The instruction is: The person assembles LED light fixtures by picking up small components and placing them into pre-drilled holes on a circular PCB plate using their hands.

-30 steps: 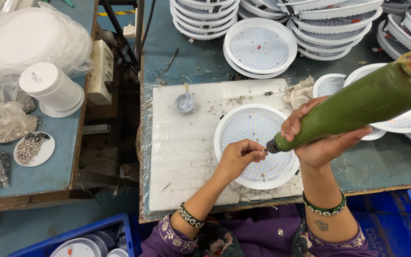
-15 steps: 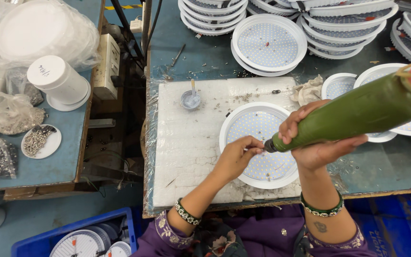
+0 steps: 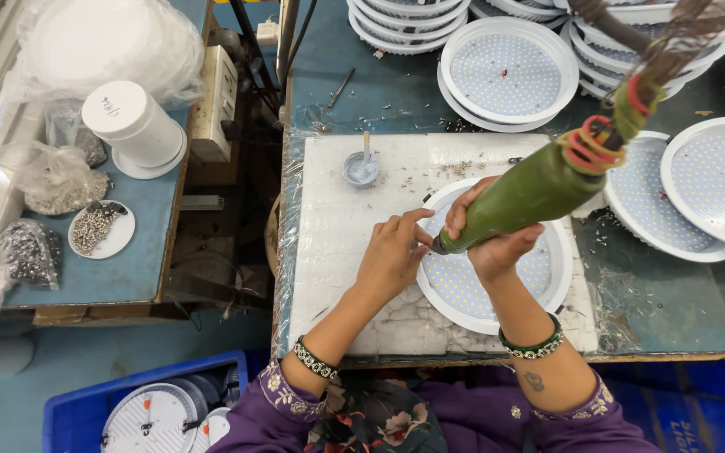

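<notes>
**Green driver held at the rim of the round light panel**

A green electric screwdriver (image 3: pixel 539 189) is gripped in the right hand (image 3: pixel 492 243), the fingers wrapped closed around the lower part of its body, and it is tilted so that its tip points down and to the left. The tip is set at the left rim of a round white LED panel (image 3: pixel 539 294), which lies flat on a white work board (image 3: pixel 337 252) in the middle of the bench. Red and yellow bands are seen wound around the upper end of the tool, where a cable is carried up and out of view.

The left hand (image 3: pixel 392 256) is laid on the board just beside the panel, its fingers curled and pinched together right at the driver's tip; whether a screw is pinched there cannot be told, it is too small. Beaded bangles are worn on both wrists.

Loose screws are scattered over the top of the board, and a small grey dish (image 3: pixel 361 168) is placed near its upper edge. More white panels are stacked (image 3: pixel 509 71) behind the board and spread out to the right (image 3: pixel 715 180). On the side table to the left, a white plate of screws (image 3: pixel 101 228) and a white cylinder housing (image 3: pixel 132 126) are seen, well apart from the hands.
</notes>
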